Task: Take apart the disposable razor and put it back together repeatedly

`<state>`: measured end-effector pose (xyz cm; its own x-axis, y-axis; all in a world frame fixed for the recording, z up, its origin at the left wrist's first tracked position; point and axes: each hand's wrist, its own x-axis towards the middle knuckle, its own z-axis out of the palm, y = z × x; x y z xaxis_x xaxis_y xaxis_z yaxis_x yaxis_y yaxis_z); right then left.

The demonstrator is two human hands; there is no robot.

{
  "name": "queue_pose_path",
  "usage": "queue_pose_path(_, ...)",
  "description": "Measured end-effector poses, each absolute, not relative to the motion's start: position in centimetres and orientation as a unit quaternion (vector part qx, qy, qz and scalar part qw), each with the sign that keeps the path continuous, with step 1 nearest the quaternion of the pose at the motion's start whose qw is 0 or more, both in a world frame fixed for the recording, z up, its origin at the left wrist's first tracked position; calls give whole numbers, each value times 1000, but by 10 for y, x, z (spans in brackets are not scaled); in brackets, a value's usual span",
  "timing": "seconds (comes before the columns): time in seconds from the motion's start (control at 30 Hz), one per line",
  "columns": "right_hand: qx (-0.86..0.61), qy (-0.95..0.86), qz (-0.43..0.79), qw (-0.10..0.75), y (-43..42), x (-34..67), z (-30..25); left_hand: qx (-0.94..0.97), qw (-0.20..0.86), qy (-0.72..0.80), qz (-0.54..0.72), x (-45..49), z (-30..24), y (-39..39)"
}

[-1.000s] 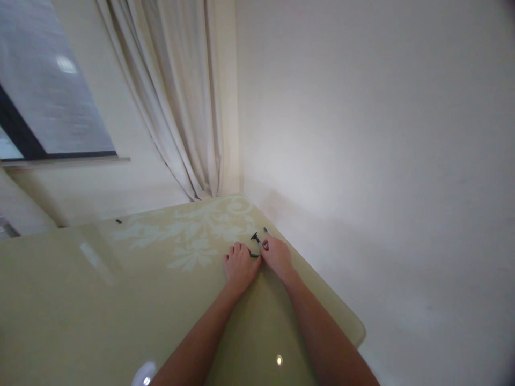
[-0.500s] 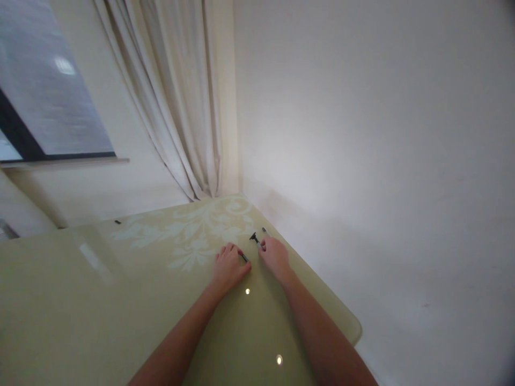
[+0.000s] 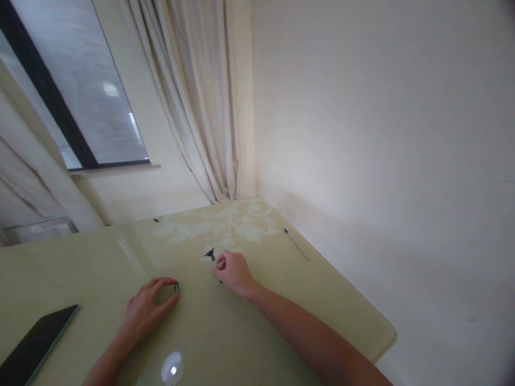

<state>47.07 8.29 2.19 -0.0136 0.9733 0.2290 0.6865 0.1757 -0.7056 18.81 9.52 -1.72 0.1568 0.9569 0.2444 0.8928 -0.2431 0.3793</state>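
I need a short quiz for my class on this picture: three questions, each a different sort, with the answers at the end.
1. Short answer: What does the right hand hold?
2. True or false: The left hand holds a small dark-and-green piece between thumb and fingers.
3. Multiple choice: Where does the dark-tipped white stick lie?
A. On the windowsill
B. In the left hand
C. On the table, near its right edge

Key:
1. What looks like a razor, its black head showing beyond the fingers.
2. True.
3. C.
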Motion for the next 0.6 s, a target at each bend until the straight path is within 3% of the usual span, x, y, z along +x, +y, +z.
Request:
queue_pose_path(0.33,-649,-684,182,278,97,382,7,755,74,594,267,191,-15,93)
queue_pose_path(0.47,-655,-677,151,299,92,432,15,757,74,591,270,191,-17,92)
queue_pose_path(0.6,-717,-637,3,283,77,545,24,751,74,604,257,195,-14,89)
